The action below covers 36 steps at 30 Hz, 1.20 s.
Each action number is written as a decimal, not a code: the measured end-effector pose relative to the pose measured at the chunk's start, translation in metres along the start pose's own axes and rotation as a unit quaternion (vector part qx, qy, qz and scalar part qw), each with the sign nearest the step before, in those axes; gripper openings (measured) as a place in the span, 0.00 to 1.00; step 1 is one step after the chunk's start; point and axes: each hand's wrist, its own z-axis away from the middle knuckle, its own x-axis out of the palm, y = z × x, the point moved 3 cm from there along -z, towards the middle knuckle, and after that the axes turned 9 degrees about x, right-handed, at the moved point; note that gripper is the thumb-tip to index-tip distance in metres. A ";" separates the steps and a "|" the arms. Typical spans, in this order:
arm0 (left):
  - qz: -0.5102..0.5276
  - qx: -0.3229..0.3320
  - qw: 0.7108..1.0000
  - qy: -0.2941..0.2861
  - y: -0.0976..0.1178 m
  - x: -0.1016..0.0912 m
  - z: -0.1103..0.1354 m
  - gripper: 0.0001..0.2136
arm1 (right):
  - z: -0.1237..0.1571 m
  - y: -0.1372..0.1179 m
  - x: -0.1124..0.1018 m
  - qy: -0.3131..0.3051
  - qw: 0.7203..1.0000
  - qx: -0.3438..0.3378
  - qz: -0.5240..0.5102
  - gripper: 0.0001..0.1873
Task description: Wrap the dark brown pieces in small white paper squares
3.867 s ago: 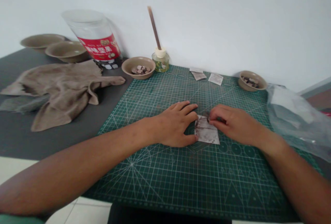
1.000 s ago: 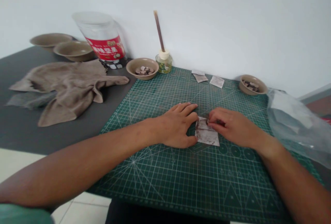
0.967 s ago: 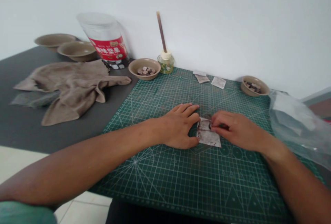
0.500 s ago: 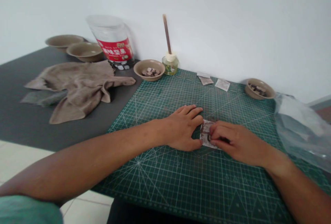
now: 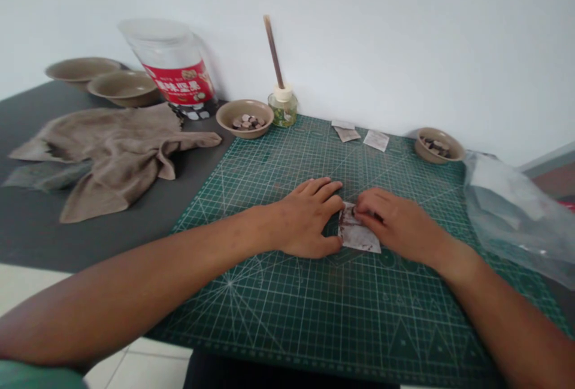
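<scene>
A small square of whitish paper (image 5: 360, 238) with dark brown marks lies on the green cutting mat (image 5: 278, 299). My left hand (image 5: 309, 218) rests flat on the mat with its fingers spread, thumb and forefinger touching the paper's left edge. Over the far part of the paper, my right hand (image 5: 395, 221) is closed in a pinch. Something small and dark shows at its fingertips, mostly hidden, and I cannot tell what it is.
Small bowls of dark and pale pieces stand behind left (image 5: 245, 119) and right (image 5: 438, 146). Paper squares (image 5: 376, 140) lie near the wall. A reed diffuser (image 5: 283, 107), a plastic jar (image 5: 179, 77), a brown cloth (image 5: 117, 155) and a clear bag (image 5: 512, 209) surround the mat.
My right hand has moved from the paper's lower right toward its far edge, uncovering more of the near part. My left hand still holds its place at the left edge. The view has shifted slightly.
</scene>
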 end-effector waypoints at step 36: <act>-0.006 0.007 1.000 -0.018 0.000 0.000 0.001 0.30 | 0.008 -0.003 0.001 -0.072 0.996 -0.045 -0.025 0.05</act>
